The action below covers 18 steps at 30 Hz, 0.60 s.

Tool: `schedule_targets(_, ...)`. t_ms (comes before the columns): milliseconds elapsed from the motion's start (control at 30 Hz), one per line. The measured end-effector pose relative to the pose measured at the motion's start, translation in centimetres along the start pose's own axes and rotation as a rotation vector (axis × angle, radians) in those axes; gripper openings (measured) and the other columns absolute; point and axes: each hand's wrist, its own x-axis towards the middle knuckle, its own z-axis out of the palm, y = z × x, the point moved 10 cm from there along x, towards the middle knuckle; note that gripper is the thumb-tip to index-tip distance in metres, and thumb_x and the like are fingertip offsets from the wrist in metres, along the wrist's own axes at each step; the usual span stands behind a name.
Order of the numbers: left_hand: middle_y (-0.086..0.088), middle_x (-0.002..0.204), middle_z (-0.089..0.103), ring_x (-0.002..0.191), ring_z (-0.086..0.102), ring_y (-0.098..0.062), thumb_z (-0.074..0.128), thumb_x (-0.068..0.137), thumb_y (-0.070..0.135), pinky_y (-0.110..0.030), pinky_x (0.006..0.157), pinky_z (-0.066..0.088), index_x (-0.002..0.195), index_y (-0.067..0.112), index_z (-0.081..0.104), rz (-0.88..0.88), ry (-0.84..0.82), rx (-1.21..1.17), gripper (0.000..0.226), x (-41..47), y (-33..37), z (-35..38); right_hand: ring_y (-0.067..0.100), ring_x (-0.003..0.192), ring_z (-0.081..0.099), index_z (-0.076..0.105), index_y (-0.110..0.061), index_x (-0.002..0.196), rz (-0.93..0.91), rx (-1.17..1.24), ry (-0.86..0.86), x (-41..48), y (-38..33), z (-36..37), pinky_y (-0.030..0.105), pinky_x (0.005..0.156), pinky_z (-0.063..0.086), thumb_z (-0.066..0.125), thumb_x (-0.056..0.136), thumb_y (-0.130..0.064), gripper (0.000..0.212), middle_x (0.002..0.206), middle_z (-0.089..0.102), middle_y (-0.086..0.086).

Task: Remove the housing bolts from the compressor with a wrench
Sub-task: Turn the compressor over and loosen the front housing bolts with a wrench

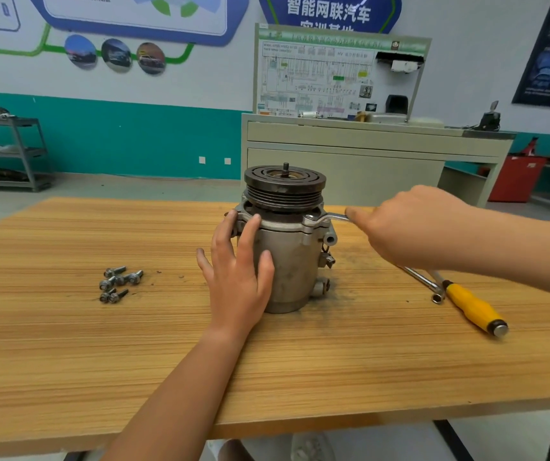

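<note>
The compressor (295,271) stands upright in the middle of the wooden surface (67,344), pulley on top. My left hand (237,277) lies flat against its side, fingers spread. My right hand (410,227) is curled round the handle of the wrench (320,220), whose ring end sits on the flange at the compressor's right edge. Loose bolts (118,283) lie clustered to the left; a yellow-handled screwdriver (473,307) lies to the right.

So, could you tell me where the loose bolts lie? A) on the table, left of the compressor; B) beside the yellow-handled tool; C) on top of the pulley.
A: the bolts cluster on the table left of the compressor, away from the wrench in the right hand.
</note>
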Motion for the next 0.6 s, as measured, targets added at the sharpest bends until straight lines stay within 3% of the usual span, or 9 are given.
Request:
schedule_targets(100, -0.010, 0.148, 0.030, 0.135, 0.026, -0.020, 0.033, 0.088, 0.036, -0.064, 0.106, 0.007, 0.132, 0.035, 0.028, -0.003, 0.001, 0.003, 0.044, 0.1, -0.1, 0.1, 0.014, 0.048, 0.039, 0.043, -0.014, 0.114, 0.009, -0.002, 0.084, 1.6, 0.6, 0.5, 0.025, 0.046, 0.030, 0.042, 0.090, -0.005, 0.026, 0.059, 0.040, -0.003)
schedule_targets(167, -0.011, 0.149, 0.029, 0.135, 0.025, -0.020, 0.033, 0.088, 0.036, -0.065, 0.105, 0.008, 0.133, 0.034, 0.026, -0.001, -0.003, 0.016, 0.045, 0.0, -0.1, 0.2, 0.023, 0.067, 0.054, 0.044, -0.010, 0.109, 0.018, 0.077, 0.149, 3.0, 0.3, 0.8, 0.030, 0.071, 0.043, 0.043, 0.089, -0.001, 0.021, 0.075, 0.057, 0.001)
schedule_targets(200, -0.011, 0.149, 0.029, 0.136, 0.025, -0.021, 0.033, 0.088, 0.036, -0.065, 0.105, 0.009, 0.133, 0.034, 0.026, 0.003, -0.005, 0.023, 0.046, -0.1, -0.1, 0.2, 0.026, 0.079, 0.058, 0.044, -0.009, 0.110, 0.026, 0.125, 0.169, 3.7, 0.0, 0.9, 0.035, 0.085, 0.042, 0.042, 0.089, 0.001, 0.023, 0.086, 0.062, 0.005)
schedule_targets(267, -0.011, 0.149, 0.028, 0.136, 0.025, -0.022, 0.032, 0.088, 0.036, -0.066, 0.105, 0.010, 0.134, 0.034, 0.026, 0.010, -0.008, 0.033, 0.046, -0.1, -0.2, 0.2, 0.029, 0.089, 0.060, 0.046, -0.006, 0.113, 0.053, 0.200, 0.237, 4.5, -0.2, 0.8, 0.039, 0.096, 0.038, 0.039, 0.089, 0.003, 0.027, 0.095, 0.064, 0.010)
schedule_targets(333, -0.011, 0.150, 0.028, 0.136, 0.025, -0.022, 0.033, 0.088, 0.036, -0.066, 0.105, 0.009, 0.134, 0.034, 0.026, 0.012, -0.010, 0.036, 0.047, -0.1, -0.2, 0.2, 0.031, 0.077, 0.061, 0.053, -0.001, 0.109, 0.098, 0.307, 0.367, 3.9, 0.5, 0.2, 0.039, 0.076, 0.043, 0.041, 0.090, 0.004, 0.023, 0.083, 0.063, 0.013)
schedule_targets(433, -0.010, 0.150, 0.027, 0.137, 0.026, -0.023, 0.033, 0.088, 0.037, -0.066, 0.105, 0.008, 0.133, 0.035, 0.027, 0.001, -0.010, 0.018, 0.046, 0.0, -0.3, 0.3, 0.025, 0.052, 0.051, 0.054, 0.000, 0.109, 0.314, 0.679, 0.519, 0.4, 4.0, 0.3, 0.027, 0.047, 0.033, 0.042, 0.096, -0.010, 0.019, 0.063, 0.053, 0.005)
schedule_targets(500, -0.010, 0.149, 0.028, 0.137, 0.027, -0.025, 0.033, 0.087, 0.037, -0.066, 0.105, 0.008, 0.133, 0.034, 0.027, -0.004, -0.008, 0.011, 0.046, 0.0, -0.3, 0.4, 0.021, 0.048, 0.044, 0.051, -0.005, 0.111, 0.383, 0.760, 0.479, -1.6, 4.8, 1.2, 0.027, 0.044, 0.027, 0.039, 0.097, -0.017, 0.022, 0.057, 0.043, -0.005)
schedule_targets(600, -0.011, 0.149, 0.028, 0.137, 0.027, -0.025, 0.033, 0.087, 0.036, -0.066, 0.105, 0.008, 0.133, 0.033, 0.027, -0.005, -0.003, 0.013, 0.046, 0.1, -0.2, 0.4, 0.017, 0.051, 0.040, 0.049, -0.015, 0.115, 0.337, 0.621, 0.248, -2.8, 3.7, 2.7, 0.028, 0.044, 0.024, 0.035, 0.097, -0.023, 0.024, 0.058, 0.038, -0.007)
